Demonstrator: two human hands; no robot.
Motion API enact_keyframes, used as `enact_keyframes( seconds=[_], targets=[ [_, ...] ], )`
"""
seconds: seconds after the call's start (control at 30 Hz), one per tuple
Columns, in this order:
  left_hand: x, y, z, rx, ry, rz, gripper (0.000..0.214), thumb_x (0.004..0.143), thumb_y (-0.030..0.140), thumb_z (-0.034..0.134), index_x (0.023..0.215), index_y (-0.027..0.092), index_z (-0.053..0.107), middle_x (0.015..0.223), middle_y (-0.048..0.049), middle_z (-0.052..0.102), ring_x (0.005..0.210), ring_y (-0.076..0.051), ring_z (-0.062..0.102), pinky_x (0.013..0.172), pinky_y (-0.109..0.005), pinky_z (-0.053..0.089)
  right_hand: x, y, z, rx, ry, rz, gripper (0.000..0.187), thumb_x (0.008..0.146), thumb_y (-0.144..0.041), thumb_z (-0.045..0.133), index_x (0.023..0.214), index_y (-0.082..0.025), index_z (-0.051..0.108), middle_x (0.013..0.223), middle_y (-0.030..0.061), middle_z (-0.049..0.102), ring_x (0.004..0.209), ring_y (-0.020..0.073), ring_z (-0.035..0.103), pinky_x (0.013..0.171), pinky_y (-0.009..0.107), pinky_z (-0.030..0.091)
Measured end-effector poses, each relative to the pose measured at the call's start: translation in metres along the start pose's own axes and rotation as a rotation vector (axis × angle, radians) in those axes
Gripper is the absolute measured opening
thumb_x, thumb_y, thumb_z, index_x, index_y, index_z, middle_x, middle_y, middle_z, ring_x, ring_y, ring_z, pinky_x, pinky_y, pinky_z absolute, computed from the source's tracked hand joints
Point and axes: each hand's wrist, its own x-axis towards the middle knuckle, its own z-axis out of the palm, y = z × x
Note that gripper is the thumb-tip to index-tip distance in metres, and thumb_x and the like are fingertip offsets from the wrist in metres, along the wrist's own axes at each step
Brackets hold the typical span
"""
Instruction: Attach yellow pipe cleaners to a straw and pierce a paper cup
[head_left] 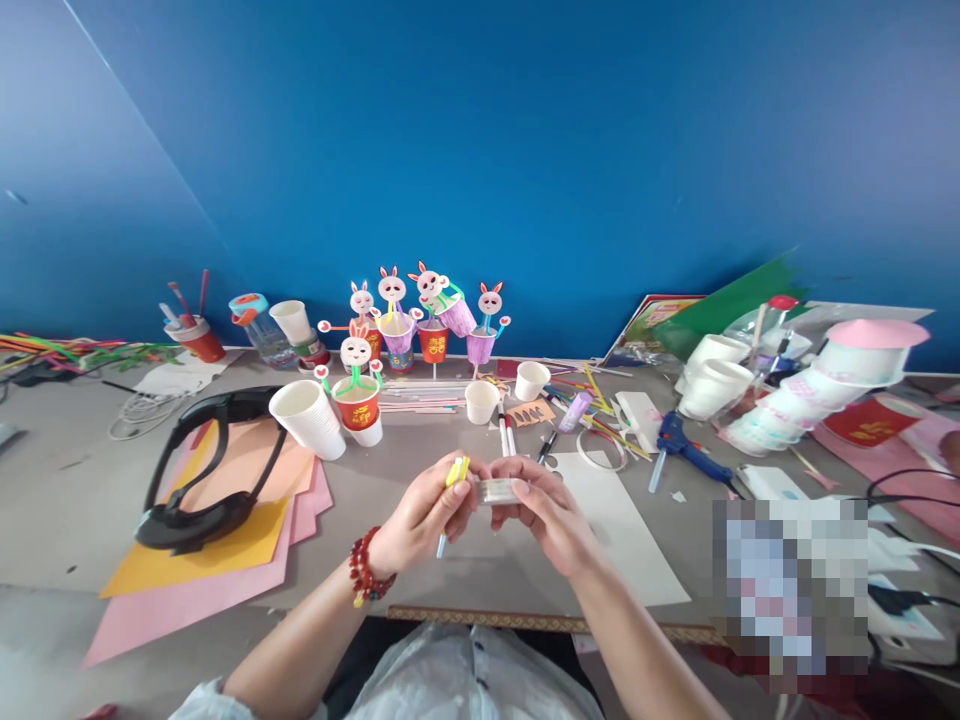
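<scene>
Above the near edge of the table, my two hands meet in front of me. My left hand is closed around a small bundle of thin straws, yellow and white at the top, with a pale blue end below the fingers. Between the thumb and fingers of my right hand is a small, pale, see-through piece that looks like a roll of clear tape. Its left end reaches the left fingertips; whether they grip it too, I cannot tell.
Paper-cup rabbit figures stand at the back beside stacked white cups. Left lies a black headband-like device on coloured paper. Right are a blue glue gun, a white sheet and a leaning cup tower.
</scene>
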Motion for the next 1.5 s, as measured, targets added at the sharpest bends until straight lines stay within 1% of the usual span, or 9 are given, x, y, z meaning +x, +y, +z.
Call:
enact_keyframes(
  seconds=[0.13,0.4,0.53,0.67,0.9,1.07,1.23,1.37,1.5],
  targets=[
    [0.001,-0.008,0.001,-0.178,0.045,-0.018,0.031,0.101,0.034,0.040,0.084,0.013,0.056,0.097,-0.0072,0.056,0.048,-0.002,0.045,0.044,-0.019,0.042,0.003,0.004,0.003,0.061,-0.003,0.011,0.025,0.089,-0.040,0.065,0.088,-0.016,0.070,0.093,0.0054,0.068,0.066,0.0155,0.066,0.063,0.031,0.057],
    [0.002,-0.017,0.008,-0.591,0.037,-0.110,0.029,0.099,0.035,0.044,0.084,0.013,0.056,0.068,-0.0004,0.056,0.037,-0.003,0.039,0.034,-0.015,0.039,0.008,0.022,0.011,0.296,0.000,0.140,0.038,0.090,-0.055,0.056,0.097,-0.019,0.065,0.079,0.0054,0.071,0.063,0.0190,0.068,0.052,0.029,0.055],
    [0.002,-0.009,0.006,-0.593,0.069,-0.161,0.028,0.098,0.035,0.046,0.082,0.013,0.055,0.064,0.0028,0.050,0.035,-0.002,0.035,0.033,-0.016,0.037,0.006,0.017,0.004,-0.026,0.089,0.009,0.043,0.096,-0.057,0.046,0.098,-0.019,0.066,0.070,0.0027,0.064,0.053,0.0128,0.059,0.044,0.021,0.046],
    [0.003,-0.002,0.006,-0.588,0.022,-0.215,0.028,0.099,0.034,0.044,0.084,0.014,0.056,0.052,0.0066,0.041,0.035,-0.004,0.033,0.034,-0.016,0.038,0.006,0.006,-0.004,-0.294,0.059,-0.128,0.030,0.089,-0.045,0.064,0.107,-0.022,0.069,0.097,0.0057,0.064,0.069,0.0133,0.058,0.051,0.021,0.049],
    [-0.003,-0.010,0.009,-0.612,0.039,-0.194,0.029,0.100,0.034,0.043,0.085,0.013,0.056,0.057,0.0049,0.044,0.036,-0.004,0.036,0.036,-0.017,0.041,0.005,0.021,-0.007,-0.189,0.096,-0.188,0.022,0.093,-0.041,0.059,0.105,-0.025,0.068,0.109,0.0066,0.062,0.084,0.0180,0.062,0.067,0.030,0.055],
    [-0.004,-0.012,0.002,-0.573,0.034,-0.147,0.030,0.098,0.036,0.046,0.082,0.012,0.056,0.078,-0.0001,0.051,0.040,-0.001,0.038,0.036,-0.016,0.038,0.002,0.003,-0.011,-0.446,-0.064,-0.223,0.025,0.093,-0.043,0.057,0.103,-0.022,0.068,0.113,0.0092,0.062,0.098,0.0224,0.059,0.082,0.033,0.050],
    [-0.005,-0.004,-0.004,-0.443,-0.035,-0.178,0.032,0.099,0.037,0.045,0.083,0.012,0.057,0.086,-0.0030,0.054,0.041,0.000,0.038,0.037,-0.017,0.040,0.003,-0.014,-0.015,-0.574,-0.192,-0.197,0.024,0.093,-0.042,0.058,0.098,-0.021,0.067,0.092,0.0057,0.060,0.079,0.0179,0.054,0.070,0.029,0.046],
    [-0.005,0.002,-0.004,-0.319,0.085,-0.202,0.032,0.099,0.041,0.044,0.090,0.013,0.059,0.073,0.0006,0.051,0.042,-0.002,0.031,0.039,-0.017,0.037,0.000,-0.013,-0.015,-0.551,-0.175,-0.138,0.021,0.089,-0.038,0.065,0.101,-0.021,0.067,0.090,0.0040,0.062,0.064,0.0120,0.049,0.057,0.024,0.042],
    [-0.006,0.000,-0.004,-0.164,0.250,-0.167,0.030,0.099,0.042,0.045,0.095,0.015,0.059,0.055,0.0077,0.037,0.040,-0.004,0.026,0.039,-0.017,0.032,-0.006,-0.009,-0.006,-0.661,-0.106,-0.189,0.020,0.087,-0.030,0.069,0.106,-0.022,0.069,0.102,0.0067,0.067,0.075,0.0143,0.059,0.064,0.025,0.049]
  ],
)
